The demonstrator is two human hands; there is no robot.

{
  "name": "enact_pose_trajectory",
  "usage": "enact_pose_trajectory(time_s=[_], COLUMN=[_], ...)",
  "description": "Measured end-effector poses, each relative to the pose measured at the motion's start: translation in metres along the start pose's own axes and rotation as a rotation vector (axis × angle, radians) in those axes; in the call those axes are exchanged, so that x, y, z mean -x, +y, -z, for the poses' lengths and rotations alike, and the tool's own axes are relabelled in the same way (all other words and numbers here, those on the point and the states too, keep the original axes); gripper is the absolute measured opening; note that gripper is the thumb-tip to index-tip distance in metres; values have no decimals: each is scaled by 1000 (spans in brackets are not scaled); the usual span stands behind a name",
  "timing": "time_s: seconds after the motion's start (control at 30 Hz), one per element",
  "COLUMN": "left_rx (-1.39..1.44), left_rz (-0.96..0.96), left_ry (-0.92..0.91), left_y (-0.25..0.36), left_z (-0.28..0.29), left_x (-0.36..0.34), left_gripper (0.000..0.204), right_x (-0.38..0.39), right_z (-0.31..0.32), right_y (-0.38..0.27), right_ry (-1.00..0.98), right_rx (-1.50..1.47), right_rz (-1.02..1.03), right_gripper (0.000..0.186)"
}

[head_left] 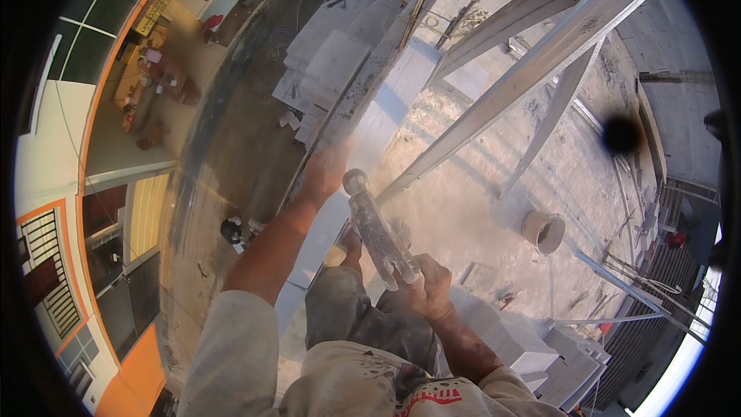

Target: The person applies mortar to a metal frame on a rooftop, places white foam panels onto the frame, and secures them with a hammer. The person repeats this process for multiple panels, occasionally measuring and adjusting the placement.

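A long, dust-coated grey tool (377, 235) with a rounded knob at its far end lies slantwise in front of my body; its exact kind I cannot make out. My right hand (432, 286) is closed around its near end. My left hand (328, 170) reaches forward onto the edge of a pale block wall (390, 104), left of the tool's knob. Haze blurs its fingers, so their pose is unclear. My knees, in dusty dark trousers (347, 305), are bent beside the wall.
Long metal beams (517, 77) slant across the dusty floor (455, 131) on the right. A round bucket-like container (544, 232) stands there. Pale blocks (502, 332) are stacked by my right arm. Left of the wall, a drop shows slabs (332, 62) and a street below.
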State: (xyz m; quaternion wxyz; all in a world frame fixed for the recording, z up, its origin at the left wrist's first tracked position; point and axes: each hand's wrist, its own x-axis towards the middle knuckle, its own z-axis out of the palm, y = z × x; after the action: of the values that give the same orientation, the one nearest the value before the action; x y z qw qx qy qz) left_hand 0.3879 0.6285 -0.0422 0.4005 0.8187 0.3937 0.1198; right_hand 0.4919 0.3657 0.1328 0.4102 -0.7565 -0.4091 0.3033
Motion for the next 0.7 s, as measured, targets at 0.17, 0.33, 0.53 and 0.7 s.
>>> enact_pose_trajectory(time_s=[0.17, 0.33, 0.53, 0.7], left_rx=[102, 19, 55, 47], left_rz=[62, 276, 310, 256], left_ry=[93, -94, -60, -31], left_y=[1, 28, 41, 40], left_z=[-5, 15, 22, 19], left_x=[0, -2, -5, -4], left_gripper=[44, 47, 55, 56], right_x=[-65, -105, -84, -105], right_z=[-21, -58, -42, -48], right_y=[15, 47, 21, 22], right_ry=[202, 223, 219, 359], right_rx=[-125, 128, -48, -110], right_rz=[116, -285, -247, -76], right_gripper=[46, 47, 41, 42])
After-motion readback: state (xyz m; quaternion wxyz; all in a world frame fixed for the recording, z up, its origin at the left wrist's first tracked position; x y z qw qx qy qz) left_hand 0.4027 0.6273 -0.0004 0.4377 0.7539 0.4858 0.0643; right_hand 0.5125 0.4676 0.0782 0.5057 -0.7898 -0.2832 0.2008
